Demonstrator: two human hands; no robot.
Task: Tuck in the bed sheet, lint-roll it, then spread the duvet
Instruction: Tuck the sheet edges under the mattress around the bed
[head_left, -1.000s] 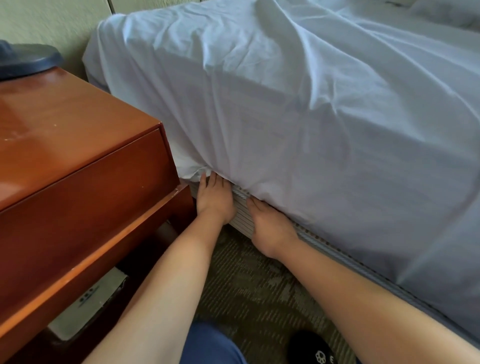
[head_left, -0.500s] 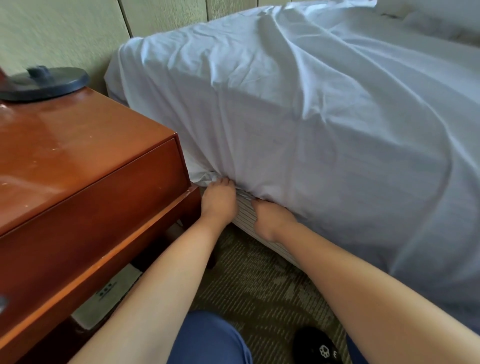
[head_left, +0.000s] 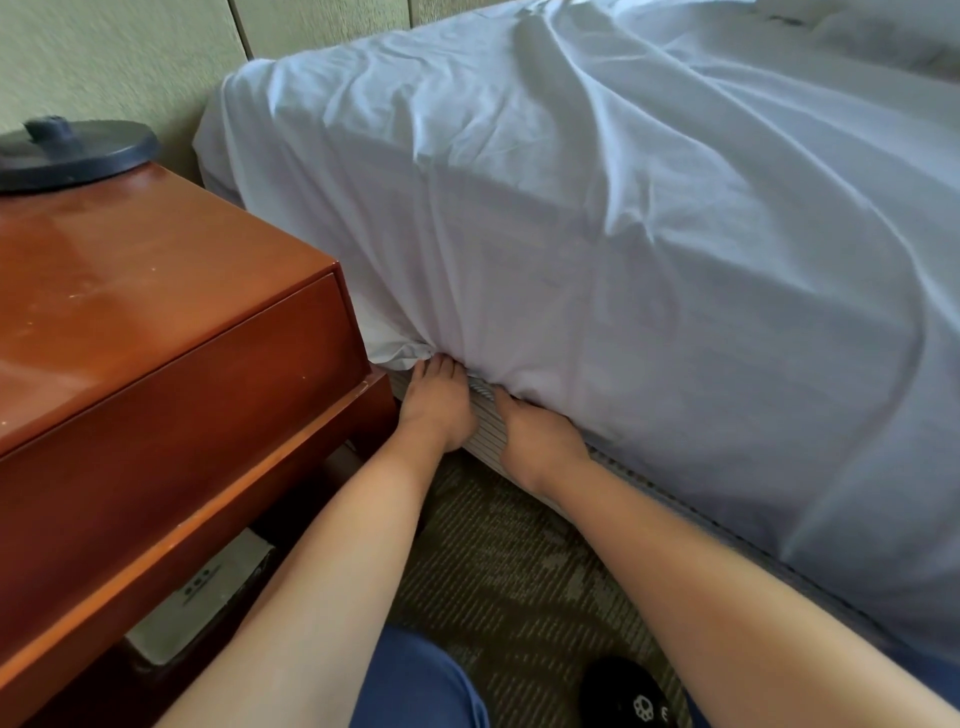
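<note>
Both hands' fingers (head_left: 441, 370) vanish under the bed sheet (head_left: 597, 249) hem (grasp hidden; cannot tell).

Narrow gap between nightstand (head_left: 171, 364) and bed sheet (head_left: 623, 260); carpet (head_left: 519, 571) strip free.

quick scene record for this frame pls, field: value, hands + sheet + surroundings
left hand: fingers pushed under the sheet edge at the mattress bottom, beside the nightstand
right hand: fingertips hidden under the same edge, just to the right
bed sheet: white, wrinkled, draped over the mattress side; hangs loose further right
box spring: striped, showing between the hands
nightstand: reddish wood, left of the bed
dark round base: on the nightstand top
floor: patterned carpet
</note>
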